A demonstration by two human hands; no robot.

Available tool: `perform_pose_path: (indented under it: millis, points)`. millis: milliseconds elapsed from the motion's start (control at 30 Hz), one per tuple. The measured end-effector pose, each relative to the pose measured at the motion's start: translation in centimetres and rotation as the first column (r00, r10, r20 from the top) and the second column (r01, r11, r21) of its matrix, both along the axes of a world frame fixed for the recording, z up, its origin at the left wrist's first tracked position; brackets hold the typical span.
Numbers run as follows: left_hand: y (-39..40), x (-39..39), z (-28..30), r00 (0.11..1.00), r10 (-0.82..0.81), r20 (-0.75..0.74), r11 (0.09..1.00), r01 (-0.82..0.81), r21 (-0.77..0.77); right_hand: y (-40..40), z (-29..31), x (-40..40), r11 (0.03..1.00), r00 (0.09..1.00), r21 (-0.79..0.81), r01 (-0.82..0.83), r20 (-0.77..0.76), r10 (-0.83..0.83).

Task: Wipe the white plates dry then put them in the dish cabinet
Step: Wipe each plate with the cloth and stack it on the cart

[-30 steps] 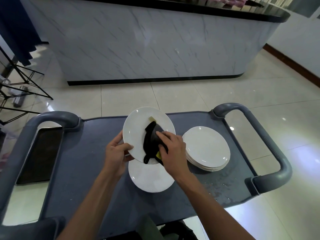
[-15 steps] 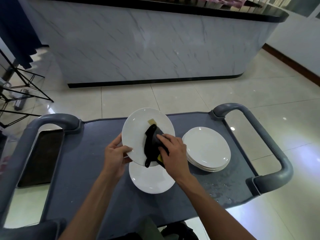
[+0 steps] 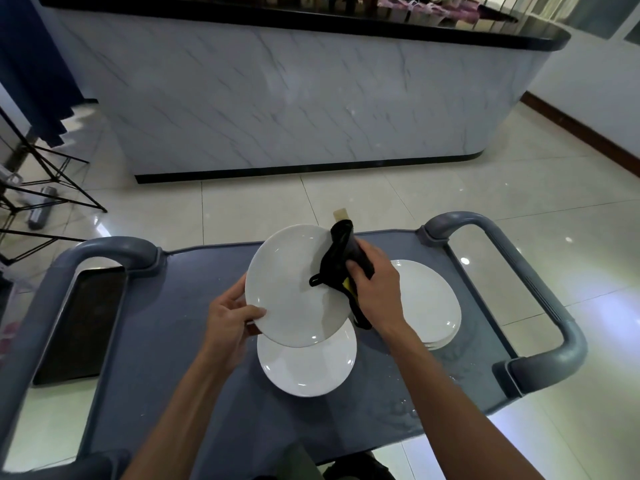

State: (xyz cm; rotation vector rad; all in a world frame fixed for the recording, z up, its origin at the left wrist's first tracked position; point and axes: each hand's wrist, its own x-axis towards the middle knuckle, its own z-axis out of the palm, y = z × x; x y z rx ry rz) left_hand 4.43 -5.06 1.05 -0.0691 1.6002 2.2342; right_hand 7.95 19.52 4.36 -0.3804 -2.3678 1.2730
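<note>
Cloth (image 3: 341,261) has slid from plate centre to its right rim; wiping step underway over the cart (image 3: 194,327). Held plate (image 3: 294,289) is pinched by left hand (image 3: 228,317); right hand (image 3: 375,289) grips cloth. Next: finish, stack on plates (image 3: 427,303), none shelved yet.

white plate (image 3: 291,289) tilted above another plate (image 3: 304,365).

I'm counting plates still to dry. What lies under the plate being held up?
Under the held plate, gripped by the left hand, one white plate lies flat on the cart top. Its far edge is covered, so anything there cannot be seen.
</note>
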Motion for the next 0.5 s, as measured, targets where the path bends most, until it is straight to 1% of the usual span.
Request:
perform_pose_path:
  millis: [67, 133, 300, 500]
  points:
    - [-0.3, -0.2, 0.1, 0.999, -0.021, -0.03, 1.0, 0.021, -0.012, 0.4, 0.3, 0.1, 0.995, 0.997, -0.08, -0.053, 0.047, 0.057]
    - [-0.6, -0.4, 0.2, 0.998, -0.037, -0.06, 0.999, 0.036, -0.021, 0.5, 0.4, 0.3, 0.989, 0.993, -0.126, -0.081, 0.078, 0.092]
    - [-0.9, -0.3, 0.4, 0.994, -0.076, -0.074, 0.997, 0.076, -0.01, 0.5, 0.6, 0.9, 0.984, 0.991, -0.163, -0.067, 0.102, 0.085]
    - [-0.8, -0.3, -0.1, 0.991, -0.085, -0.099, 0.995, 0.08, -0.051, 0.5, 1.1, 1.4, 0.986, 0.992, -0.164, -0.043, 0.109, 0.061]
